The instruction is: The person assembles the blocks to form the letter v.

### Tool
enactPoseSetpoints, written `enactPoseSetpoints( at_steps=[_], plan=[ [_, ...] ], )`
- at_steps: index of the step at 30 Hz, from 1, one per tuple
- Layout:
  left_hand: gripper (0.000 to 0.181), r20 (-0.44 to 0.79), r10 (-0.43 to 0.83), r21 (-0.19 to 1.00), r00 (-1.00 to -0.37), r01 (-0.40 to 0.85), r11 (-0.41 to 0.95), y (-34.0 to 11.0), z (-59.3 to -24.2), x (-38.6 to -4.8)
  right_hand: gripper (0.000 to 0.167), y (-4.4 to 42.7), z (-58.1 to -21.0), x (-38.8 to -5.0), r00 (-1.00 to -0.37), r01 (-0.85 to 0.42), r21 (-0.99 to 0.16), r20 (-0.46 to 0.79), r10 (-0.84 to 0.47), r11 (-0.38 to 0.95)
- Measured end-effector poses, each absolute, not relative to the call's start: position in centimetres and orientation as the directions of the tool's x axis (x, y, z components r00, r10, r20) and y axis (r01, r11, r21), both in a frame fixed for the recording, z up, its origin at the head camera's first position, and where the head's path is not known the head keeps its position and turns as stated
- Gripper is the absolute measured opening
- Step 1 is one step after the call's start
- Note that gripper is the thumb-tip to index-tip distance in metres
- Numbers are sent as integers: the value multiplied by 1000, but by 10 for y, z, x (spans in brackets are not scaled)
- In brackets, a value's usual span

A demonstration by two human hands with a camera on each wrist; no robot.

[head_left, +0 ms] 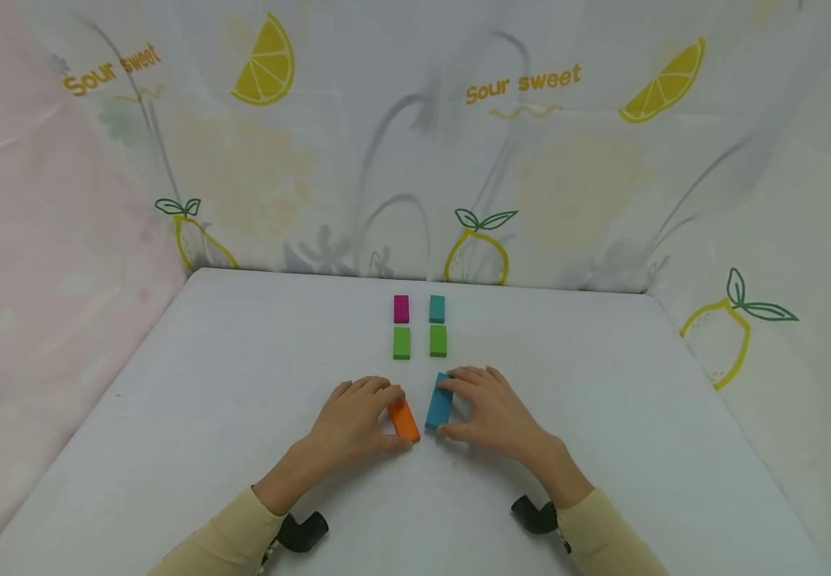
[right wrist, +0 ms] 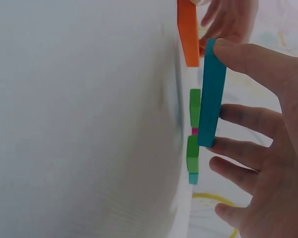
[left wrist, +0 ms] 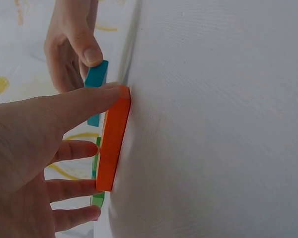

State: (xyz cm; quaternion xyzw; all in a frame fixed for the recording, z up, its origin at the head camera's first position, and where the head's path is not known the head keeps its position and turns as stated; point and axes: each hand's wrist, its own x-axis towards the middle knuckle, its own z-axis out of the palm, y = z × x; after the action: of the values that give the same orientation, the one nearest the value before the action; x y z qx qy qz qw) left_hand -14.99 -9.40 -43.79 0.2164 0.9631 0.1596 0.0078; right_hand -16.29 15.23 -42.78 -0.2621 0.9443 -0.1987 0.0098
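Orange and blue mark the two pieces being worked. From my remote seat I see the orange block (head_left: 405, 422) pinched lengthwise by the left hand (head_left: 357, 416), thumb at its near end and fingertips towards its far end; the right hand (head_left: 493, 412) pinches the blue block (head_left: 440, 404) the same way. Both blocks are around the middle of the white table (head_left: 242, 368), near each other but apart, their near ends angled inward. I cannot tell whether either is slightly raised or resting.

I read the step in hand as managing both blocks together, one to each hand; whether they are being taken up or set down, I can't judge. To my eye, the next move calls for an even pinch on both sides and some care that the near ends and thumbs don't knock.

Ahead stand two short columns: a magenta block (head_left: 401, 308) just behind the left green block (head_left: 401, 342), and a teal block (head_left: 437, 308) just behind the right green block (head_left: 438, 340). Only a short strip separates the fingertips from the green pair, so I'd be wary of pushing forward. Beyond, the table's back edge meets a lemon-printed cloth (head_left: 401, 160). Sideways I have generous room, with both side edges well away.
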Motion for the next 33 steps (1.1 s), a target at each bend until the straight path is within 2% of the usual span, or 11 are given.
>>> enactPoseSetpoints(
  at_steps=[11, 33],
  plan=[
    [62, 56, 420, 301, -906, 416, 858, -94, -438, -149, 58, 148, -434, -153, -869, -481, -387, 88, -488, 787],
    [58, 51, 417, 314, -908, 410, 856, -94, -438, -149, 60, 139, -435, -148, -891, -443, -324, 57, -450, 836]
  ],
)
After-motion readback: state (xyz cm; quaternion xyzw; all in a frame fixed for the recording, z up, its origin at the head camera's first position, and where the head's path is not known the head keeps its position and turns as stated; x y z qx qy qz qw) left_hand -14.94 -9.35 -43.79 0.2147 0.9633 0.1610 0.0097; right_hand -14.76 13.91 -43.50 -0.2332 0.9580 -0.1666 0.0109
